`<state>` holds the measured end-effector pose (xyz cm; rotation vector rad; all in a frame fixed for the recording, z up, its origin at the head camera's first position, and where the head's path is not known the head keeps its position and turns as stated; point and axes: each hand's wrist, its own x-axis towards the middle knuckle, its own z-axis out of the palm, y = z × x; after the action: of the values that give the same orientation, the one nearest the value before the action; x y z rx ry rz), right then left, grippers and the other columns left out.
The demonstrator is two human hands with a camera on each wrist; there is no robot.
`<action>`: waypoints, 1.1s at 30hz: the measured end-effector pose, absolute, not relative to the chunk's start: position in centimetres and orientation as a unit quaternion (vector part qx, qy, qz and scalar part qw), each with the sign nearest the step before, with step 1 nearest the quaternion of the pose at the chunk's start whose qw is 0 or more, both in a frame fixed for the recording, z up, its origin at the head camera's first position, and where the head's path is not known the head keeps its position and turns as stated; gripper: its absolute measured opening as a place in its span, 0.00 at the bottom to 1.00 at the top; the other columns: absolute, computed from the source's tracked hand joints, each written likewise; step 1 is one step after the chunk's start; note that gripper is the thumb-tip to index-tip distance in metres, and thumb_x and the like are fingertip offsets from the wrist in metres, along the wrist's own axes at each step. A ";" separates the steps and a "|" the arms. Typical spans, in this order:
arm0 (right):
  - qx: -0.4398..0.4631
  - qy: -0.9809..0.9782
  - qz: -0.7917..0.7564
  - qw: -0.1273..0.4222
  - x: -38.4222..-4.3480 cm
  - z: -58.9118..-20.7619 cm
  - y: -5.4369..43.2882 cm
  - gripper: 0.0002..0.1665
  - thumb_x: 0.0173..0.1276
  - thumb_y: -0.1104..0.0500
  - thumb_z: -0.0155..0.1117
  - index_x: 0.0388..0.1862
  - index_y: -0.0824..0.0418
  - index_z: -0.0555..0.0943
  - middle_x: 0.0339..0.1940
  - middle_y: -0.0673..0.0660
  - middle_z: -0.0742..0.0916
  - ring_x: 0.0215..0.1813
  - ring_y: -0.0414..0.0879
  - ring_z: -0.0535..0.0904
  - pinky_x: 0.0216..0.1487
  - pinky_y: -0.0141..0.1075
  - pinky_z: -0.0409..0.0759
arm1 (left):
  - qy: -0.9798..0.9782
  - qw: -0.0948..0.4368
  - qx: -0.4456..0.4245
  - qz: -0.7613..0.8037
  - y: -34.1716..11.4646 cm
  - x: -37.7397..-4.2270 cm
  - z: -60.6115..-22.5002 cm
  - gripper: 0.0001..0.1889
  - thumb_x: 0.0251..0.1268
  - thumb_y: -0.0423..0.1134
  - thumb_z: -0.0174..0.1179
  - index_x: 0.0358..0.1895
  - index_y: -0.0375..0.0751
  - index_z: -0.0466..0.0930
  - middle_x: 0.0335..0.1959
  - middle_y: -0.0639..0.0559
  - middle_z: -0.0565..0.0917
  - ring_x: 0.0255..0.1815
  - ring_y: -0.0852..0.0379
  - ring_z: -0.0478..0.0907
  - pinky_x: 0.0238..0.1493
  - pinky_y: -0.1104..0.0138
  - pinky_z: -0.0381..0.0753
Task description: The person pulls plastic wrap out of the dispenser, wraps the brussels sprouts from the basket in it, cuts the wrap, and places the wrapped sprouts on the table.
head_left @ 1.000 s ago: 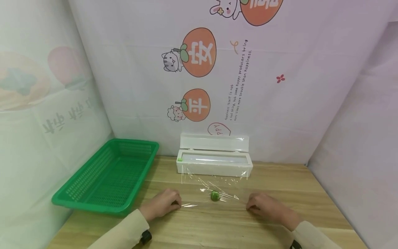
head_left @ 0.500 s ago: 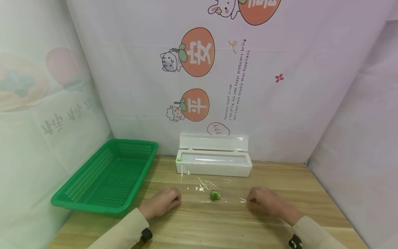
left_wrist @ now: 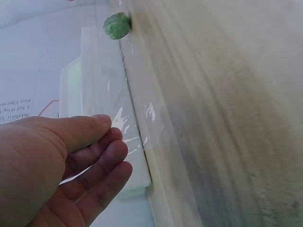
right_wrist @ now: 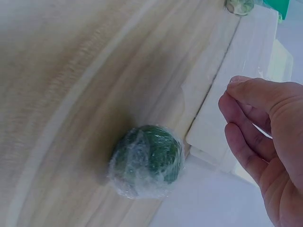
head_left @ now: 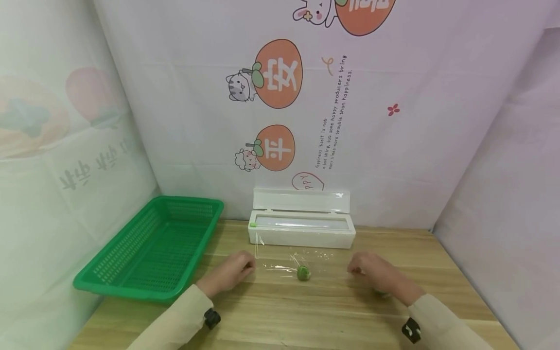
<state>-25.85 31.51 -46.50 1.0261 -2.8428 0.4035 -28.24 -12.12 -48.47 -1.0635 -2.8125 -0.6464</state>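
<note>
Lifted since before, both hands (head_left: pixel 229 274) (head_left: pixel 372 277) pinch cling film (head_left: pixel 302 260) beneath the backdrop's "HAPPY" (head_left: pixel 307 182).

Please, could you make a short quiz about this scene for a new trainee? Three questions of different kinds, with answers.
1. True or false: the green basket is holding a ball.
2. What do the left hand and the right hand pinch? A) cling film B) box lid C) basket rim
3. Fill in: the lid of the white dispenser box stands ____.
Key: 1 false; 2 A; 3 open.
</note>
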 end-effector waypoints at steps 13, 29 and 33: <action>0.333 -0.926 0.174 0.036 -27.9 -47.7 31.5 0.13 0.66 0.70 0.72 0.26 0.54 0.87 0.27 0.46 0.87 0.31 0.34 0.77 0.36 0.30 0.83 | -0.922 0.041 -0.314 -0.222 -11.2 -31.5 -49.9 0.08 0.71 0.29 0.65 0.31 0.41 0.82 0.29 0.55 0.83 0.32 0.63 0.75 0.36 0.67 0.81; 0.313 -0.933 0.176 0.022 -29.4 -49.3 30.6 0.19 0.64 0.76 0.61 0.18 0.56 0.78 0.19 0.48 0.81 0.23 0.31 0.67 0.27 0.27 0.73 | -0.924 0.049 -0.316 -0.210 -10.5 -33.2 -51.5 0.08 0.68 0.29 0.69 0.29 0.42 0.83 0.28 0.53 0.85 0.31 0.62 0.76 0.36 0.67 0.82; 0.323 -0.931 0.169 0.033 -30.0 -49.7 30.8 0.20 0.61 0.77 0.60 0.17 0.56 0.78 0.18 0.46 0.80 0.23 0.30 0.66 0.26 0.26 0.73 | -0.924 0.051 -0.317 -0.207 -10.4 -33.5 -51.5 0.09 0.67 0.30 0.70 0.28 0.43 0.83 0.27 0.54 0.85 0.30 0.63 0.76 0.35 0.68 0.81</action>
<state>-29.97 30.79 -49.71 0.9940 -2.8642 0.5214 -33.54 -10.39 -51.53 -0.9662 -2.8124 -0.6307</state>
